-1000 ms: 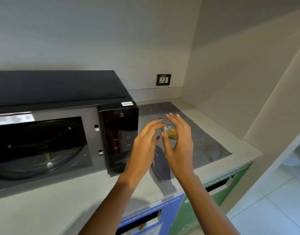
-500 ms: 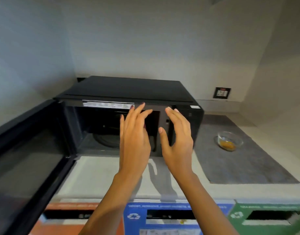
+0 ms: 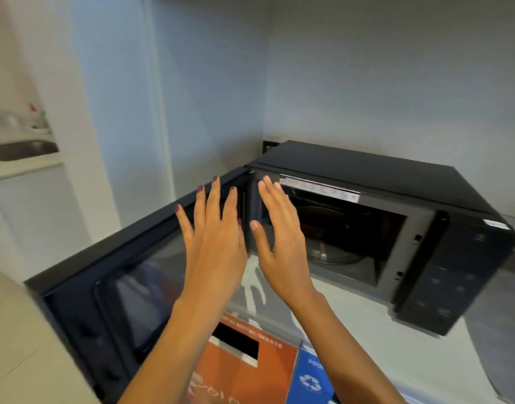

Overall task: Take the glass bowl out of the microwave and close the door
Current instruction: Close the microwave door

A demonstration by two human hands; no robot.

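Observation:
The black microwave [image 3: 367, 176] sits on the pale counter at the right, its cavity open and showing only the glass turntable [image 3: 334, 255]. Its door [image 3: 128, 287] is swung wide open toward the left. My left hand [image 3: 212, 234] hovers in front of the door's inner face near the hinge side, fingers spread, holding nothing. My right hand [image 3: 279, 237] is raised beside it in front of the cavity's left edge, fingers apart and empty. The glass bowl is out of view.
The pale counter [image 3: 352, 322] runs under the microwave. Below its front edge are an orange bin panel [image 3: 250, 371] and a blue recycling panel [image 3: 311, 377]. A sink counter [image 3: 20, 153] lies far left behind a white wall edge.
My view has swung left from the bowl on the grey mat to the open door. Both empty hands have moved left, from the bowl past the cavity to the door.

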